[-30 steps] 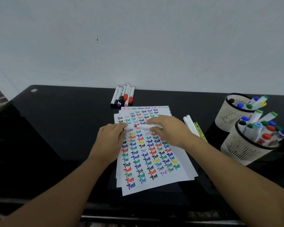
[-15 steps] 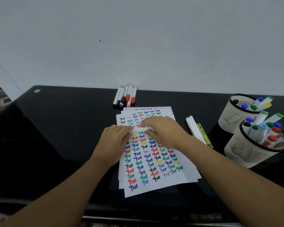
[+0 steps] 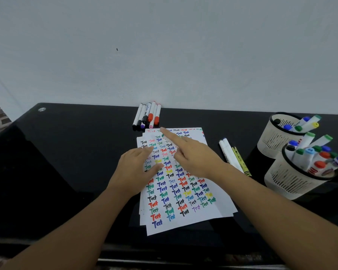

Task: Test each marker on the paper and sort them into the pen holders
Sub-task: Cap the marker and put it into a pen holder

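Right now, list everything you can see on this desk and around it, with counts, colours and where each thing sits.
paper sheets: small stack, white with coloured "Test" words, desk centre
markers: five, white, far edge by the wall
loose markers: two white, one yellow, right of the paper
pen holders: two, cream, right side, holding markers
desk: one, black
wall: grey-white
left hand: resting on the paper
right hand: forefinger stretched toward the far markers

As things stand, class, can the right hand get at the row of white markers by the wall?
Probably yes: the right hand already points toward the row of white markers, with only flat white paper between them.
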